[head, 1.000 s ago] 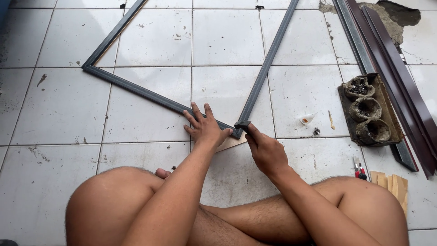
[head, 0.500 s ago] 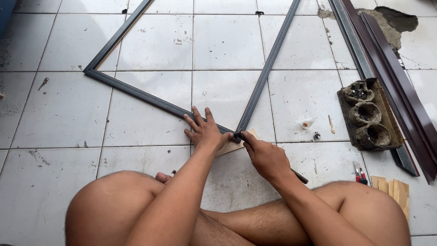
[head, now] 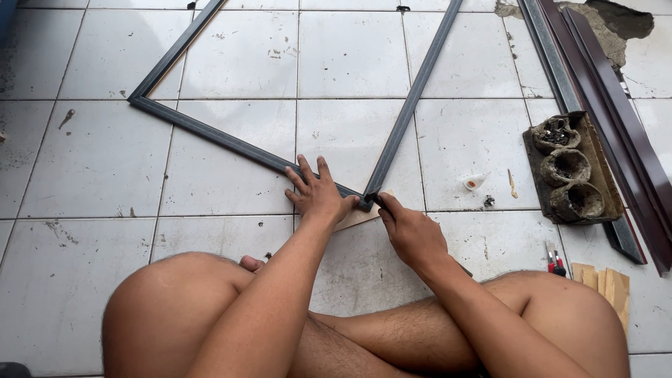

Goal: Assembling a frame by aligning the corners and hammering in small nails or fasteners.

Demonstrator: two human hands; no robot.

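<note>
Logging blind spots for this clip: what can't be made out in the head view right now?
- Near corner joint of the dark frame: covered by the left hand and right hand.
- Whatever the right hand may grip: hidden by its fingers.
- Frame's far end: cut off by the top edge.
- Flat piece under the corner: mostly hidden by the hands.
- Small red-handled tool: too small to identify.
- Contents of the three-cup tray: too dark.

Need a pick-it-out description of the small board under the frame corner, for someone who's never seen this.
On the white tiled floor lies a dark metal frame. Its near corner sits between the left hand and right hand. The small board pokes out beneath that corner: flat and pale tan, unlike the dark rails.
</note>
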